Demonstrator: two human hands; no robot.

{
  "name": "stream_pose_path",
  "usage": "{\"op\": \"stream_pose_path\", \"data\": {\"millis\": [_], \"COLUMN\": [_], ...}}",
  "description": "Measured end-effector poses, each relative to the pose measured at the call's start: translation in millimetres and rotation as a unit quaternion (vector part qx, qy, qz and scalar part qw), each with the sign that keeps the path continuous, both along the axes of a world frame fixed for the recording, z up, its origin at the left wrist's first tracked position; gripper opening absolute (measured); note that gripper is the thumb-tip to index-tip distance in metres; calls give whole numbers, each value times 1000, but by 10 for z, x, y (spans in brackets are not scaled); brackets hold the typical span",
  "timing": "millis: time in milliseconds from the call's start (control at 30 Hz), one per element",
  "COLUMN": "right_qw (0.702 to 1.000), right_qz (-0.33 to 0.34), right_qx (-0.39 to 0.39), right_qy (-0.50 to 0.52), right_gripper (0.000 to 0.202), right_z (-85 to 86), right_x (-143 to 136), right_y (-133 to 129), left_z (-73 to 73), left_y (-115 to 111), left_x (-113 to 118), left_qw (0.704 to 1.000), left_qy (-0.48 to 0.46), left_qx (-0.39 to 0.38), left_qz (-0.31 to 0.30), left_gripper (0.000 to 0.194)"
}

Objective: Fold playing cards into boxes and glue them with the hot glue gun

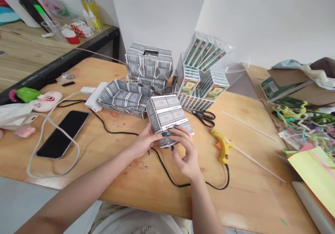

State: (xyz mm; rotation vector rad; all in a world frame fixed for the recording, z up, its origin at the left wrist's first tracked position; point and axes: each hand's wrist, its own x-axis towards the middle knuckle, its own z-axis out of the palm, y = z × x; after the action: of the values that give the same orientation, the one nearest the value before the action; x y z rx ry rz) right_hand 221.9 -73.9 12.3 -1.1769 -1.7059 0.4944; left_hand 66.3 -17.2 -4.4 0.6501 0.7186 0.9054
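Note:
A box-like piece made of grey-patterned playing cards (pixel 170 112) is held tilted above the table's middle. My left hand (pixel 146 140) grips its lower left corner, thumb on the face. At its lower edge, my right hand (pixel 184 150) pinches the card side between fingers and thumb. Just behind lies an open tray of the same cards (pixel 125 97), and farther back stands a larger card-covered box (pixel 149 64) with an opening on top. A yellow glue gun (pixel 223 146) and black scissors (pixel 203 116) lie to the right.
Stacked green card packs (pixel 202 77) stand at the back. A phone (pixel 63 134), white cable and white power strip (pixel 96 96) are on the left. The glue gun's black cord crosses below my hands. Clear sticks (pixel 259 164), pipe cleaners and coloured paper (pixel 314 178) are at right.

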Motion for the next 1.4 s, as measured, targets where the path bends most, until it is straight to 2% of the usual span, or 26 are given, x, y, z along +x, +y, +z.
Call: {"op": "stream_pose_path", "data": {"millis": [67,167,333,467,600,733,833,933,1067,1200,1333,1400], "right_qw": [1000,998,994,992,993,995,995,995,994,991,989,988], "right_qz": [5,-31,-70,-84,-89,-83,-91,-93,-94,-116,-128,-135], "right_qx": [-9,-1,-4,-32,-32,-7,0,2,12,4,1,6], "right_qy": [14,47,81,87,77,61,49,47,55,62,71,75], "right_gripper": [29,22,8,10,11,16,19,23,22,20,19,18], "right_z": [18,-11,-89,-107,-97,-86,-88,-93,-97,-103,-103,-105], "right_x": [68,98,48,32,27,23,28,30,20,12,11,14], "right_y": [4,22,43,28,25,41,43,40,37,29,21,20], "left_z": [-19,-43,-48,-74,-120,-128,-110,-87,-82,-134,-191,-181], "left_y": [3,2,-7,-24,-27,6,31,33,10,1,31,59], "left_x": [0,7,33,48,40,16,-5,-7,35,89,68,9], "left_qw": [1000,999,998,993,991,996,999,999,999,992,983,968], "left_qy": [-17,-27,52,104,115,68,-1,-19,36,92,129,196], "left_qx": [6,7,20,44,68,54,24,10,33,81,128,158], "left_qz": [-6,-16,21,18,9,-7,-40,-47,-6,18,2,-20], "left_gripper": [46,51,65,65,66,66,55,52,62,63,66,60]}}
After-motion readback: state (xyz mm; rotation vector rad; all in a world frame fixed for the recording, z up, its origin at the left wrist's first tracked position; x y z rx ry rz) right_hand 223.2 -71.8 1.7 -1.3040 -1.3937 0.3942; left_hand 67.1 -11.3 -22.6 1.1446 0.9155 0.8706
